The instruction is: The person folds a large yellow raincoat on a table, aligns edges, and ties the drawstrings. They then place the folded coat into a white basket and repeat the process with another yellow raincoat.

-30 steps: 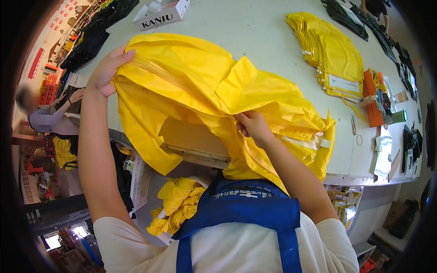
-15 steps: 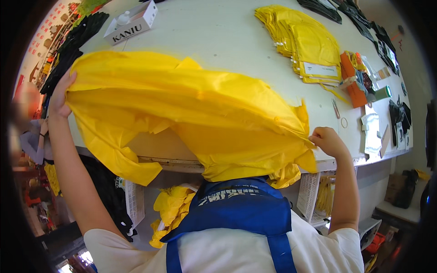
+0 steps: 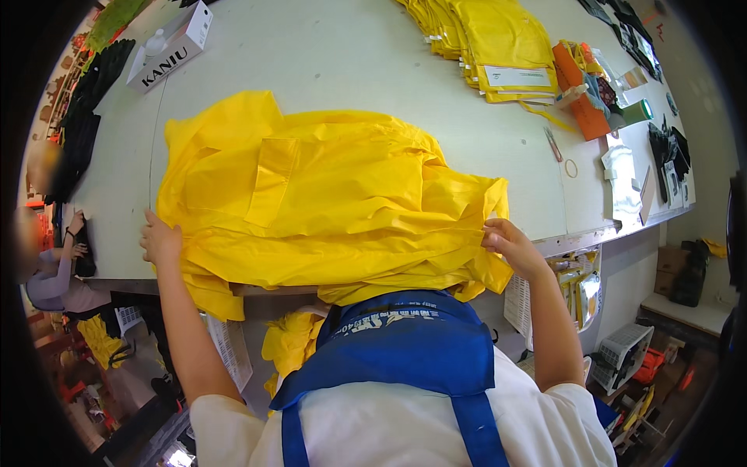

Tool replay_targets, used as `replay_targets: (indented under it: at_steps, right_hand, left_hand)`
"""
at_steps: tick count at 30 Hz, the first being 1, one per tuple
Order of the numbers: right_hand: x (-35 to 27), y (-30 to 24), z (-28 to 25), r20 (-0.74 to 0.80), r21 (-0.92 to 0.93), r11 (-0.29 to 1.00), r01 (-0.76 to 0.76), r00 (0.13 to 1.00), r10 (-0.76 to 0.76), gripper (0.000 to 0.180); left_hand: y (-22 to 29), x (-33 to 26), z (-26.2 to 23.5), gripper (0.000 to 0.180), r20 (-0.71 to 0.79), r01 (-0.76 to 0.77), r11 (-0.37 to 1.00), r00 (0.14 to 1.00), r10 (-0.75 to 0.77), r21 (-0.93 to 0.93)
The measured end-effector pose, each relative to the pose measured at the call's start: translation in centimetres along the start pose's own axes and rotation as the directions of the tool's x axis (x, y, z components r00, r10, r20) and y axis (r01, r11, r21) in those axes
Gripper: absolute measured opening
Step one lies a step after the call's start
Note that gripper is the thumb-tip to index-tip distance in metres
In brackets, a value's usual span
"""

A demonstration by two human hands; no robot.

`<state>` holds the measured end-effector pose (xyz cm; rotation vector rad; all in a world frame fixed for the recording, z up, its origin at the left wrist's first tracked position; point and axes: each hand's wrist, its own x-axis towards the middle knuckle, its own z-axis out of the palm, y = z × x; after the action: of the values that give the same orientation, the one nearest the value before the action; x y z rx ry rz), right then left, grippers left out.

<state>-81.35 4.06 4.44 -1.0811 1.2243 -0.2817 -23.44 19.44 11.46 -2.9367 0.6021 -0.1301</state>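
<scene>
A yellow garment, made of thin shiny cloth with a flapped pocket showing, lies spread across the near part of the table. Its near edge hangs over the table's front, close to my blue apron. My left hand rests at the garment's left edge, fingers apart, the thumb side touching the cloth. At the opposite end, my right hand pinches the garment's right edge between thumb and fingers. Folds of cloth partly hide the right fingertips.
Flat yellow packs are stacked at the back right, beside an orange box of supplies. Scissors lie below it. A white box stands back left. Another person's arm is at the far left.
The garment has come down from being held stretched in the air and now lies on the table. My left hand has lowered and moved inward; my right hand has shifted slightly left.
</scene>
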Motion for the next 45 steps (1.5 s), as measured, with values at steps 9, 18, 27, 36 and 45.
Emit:
replay_targets:
  at_steps: [9, 18, 27, 36, 45]
  right_hand:
    - [2.2, 1.2, 0.9, -0.063, 0.140, 0.984, -0.112, 0.991, 0.121, 0.035]
    - [2.0, 0.7, 1.6, -0.146, 0.274, 0.951, -0.141, 0.972, 0.186, 0.011]
    - [1.9, 1.7, 3.2, -0.221, 0.409, 0.912, 0.009, 0.971, 0.089, 0.018]
    - [4.0, -0.4, 0.7, -0.415, -0.011, 0.987, 0.161, 0.897, -0.151, 0.019]
    - [10.0, -4.6, -9.5, -0.582, -0.756, 0.653, -0.048, 0.508, -0.636, 0.023]
  left_hand:
    - [14.1, -21.9, 2.4, 0.038, -0.034, -0.738, 0.254, 0.351, 0.936, -0.625]
    - [17.2, -21.3, 11.0, 0.019, 0.210, -0.302, 0.288, 0.267, 0.941, -0.909]
    - [18.7, -23.1, 10.7, 0.016, 0.271, -0.528, 0.408, 0.319, 0.908, -0.745]
    - [19.1, -22.1, 9.9, 0.024, 0.139, -0.578, 0.383, 0.420, 0.897, -0.721]
    - [4.6, -15.4, 5.6, 0.016, 0.010, -0.700, 0.623, 0.662, 0.749, -0.350]
